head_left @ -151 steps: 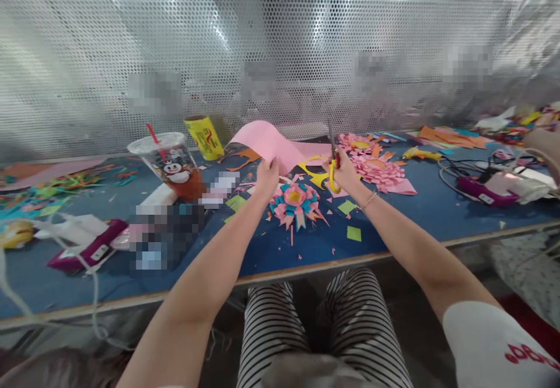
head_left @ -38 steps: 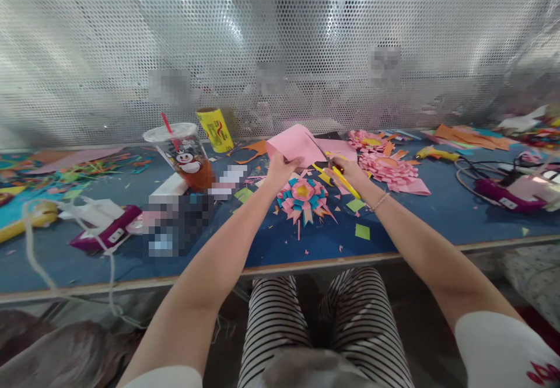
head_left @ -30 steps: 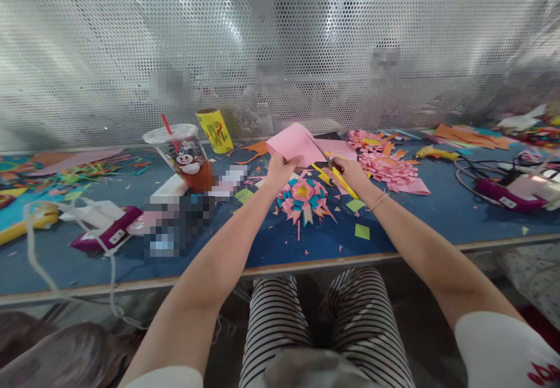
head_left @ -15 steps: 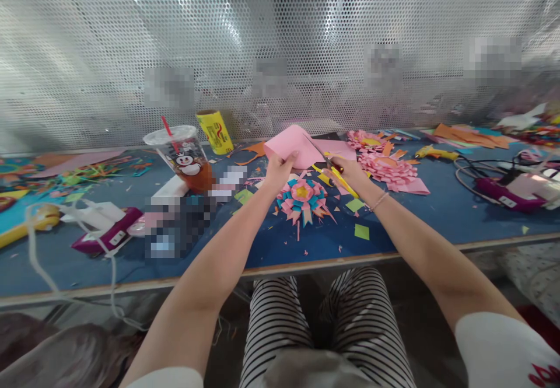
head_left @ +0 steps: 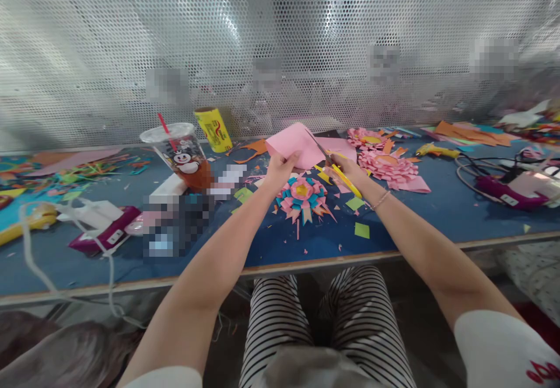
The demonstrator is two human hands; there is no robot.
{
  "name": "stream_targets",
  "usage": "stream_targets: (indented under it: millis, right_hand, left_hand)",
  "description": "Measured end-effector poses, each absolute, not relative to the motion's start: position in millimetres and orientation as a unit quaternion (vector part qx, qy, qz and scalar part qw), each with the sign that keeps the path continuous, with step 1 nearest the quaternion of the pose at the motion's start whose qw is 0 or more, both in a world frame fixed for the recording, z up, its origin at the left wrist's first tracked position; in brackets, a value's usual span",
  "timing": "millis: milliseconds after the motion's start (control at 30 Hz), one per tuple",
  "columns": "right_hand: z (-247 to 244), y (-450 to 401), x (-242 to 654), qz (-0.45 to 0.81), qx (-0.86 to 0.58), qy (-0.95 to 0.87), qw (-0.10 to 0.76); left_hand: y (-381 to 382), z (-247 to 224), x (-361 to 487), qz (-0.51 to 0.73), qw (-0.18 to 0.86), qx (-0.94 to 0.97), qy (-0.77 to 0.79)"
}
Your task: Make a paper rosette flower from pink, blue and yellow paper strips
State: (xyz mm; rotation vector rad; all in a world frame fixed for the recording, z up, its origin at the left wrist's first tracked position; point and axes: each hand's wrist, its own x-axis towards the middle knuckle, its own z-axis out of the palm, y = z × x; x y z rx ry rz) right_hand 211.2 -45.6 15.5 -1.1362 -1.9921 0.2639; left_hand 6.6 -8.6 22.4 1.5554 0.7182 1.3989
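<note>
A sheet of pink paper [head_left: 297,144] is pinched at its lower edge by my left hand [head_left: 280,170]. My right hand [head_left: 343,170] is closed round the yellow handles of a pair of scissors [head_left: 350,184], whose dark blades point up and left at the sheet's right edge. Below and between the hands lies a pink and blue paper rosette [head_left: 303,195] with a yellow centre. More pink paper [head_left: 336,147] rests behind the scissors. Ruffled pink paper flowers [head_left: 387,167] sit just right of my right hand.
A plastic cup [head_left: 186,157] with a red straw and a yellow roll [head_left: 213,130] stand left. Purple power strips [head_left: 105,233] with cables lie at both sides. A yellow glue gun [head_left: 437,151] is at right. A perforated metal screen [head_left: 280,38] runs behind the blue table [head_left: 271,248].
The scissors' blades have tilted slightly and look closer together, and the yellow handles have shifted a little. The pink sheet has turned slightly in my left hand.
</note>
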Motion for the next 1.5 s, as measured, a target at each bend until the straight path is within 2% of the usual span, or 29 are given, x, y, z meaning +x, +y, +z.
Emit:
stream_targets:
  millis: [767,1033,1300,1500]
  right_hand:
    - [17.7,-49.4,202.4,0.032,-0.491,-0.767,0.411]
    - [19.5,-53.8,198.1,0.110,-0.507,-0.748,0.414]
    - [20.7,-63.6,196.3,0.255,-0.459,-0.728,0.441]
    - [15.6,-55.8,196.8,0.208,-0.470,-0.739,0.436]
  left_hand:
    - [-6.8,19.3,6.3,0.536,0.456,0.651,0.285]
    - [-6.1,19.4,6.1,0.536,0.455,0.650,0.288]
    - [-8.2,15.1,7.8,0.509,0.463,0.670,0.277]
    - [-7.9,13.6,8.8,0.511,0.470,0.664,0.277]
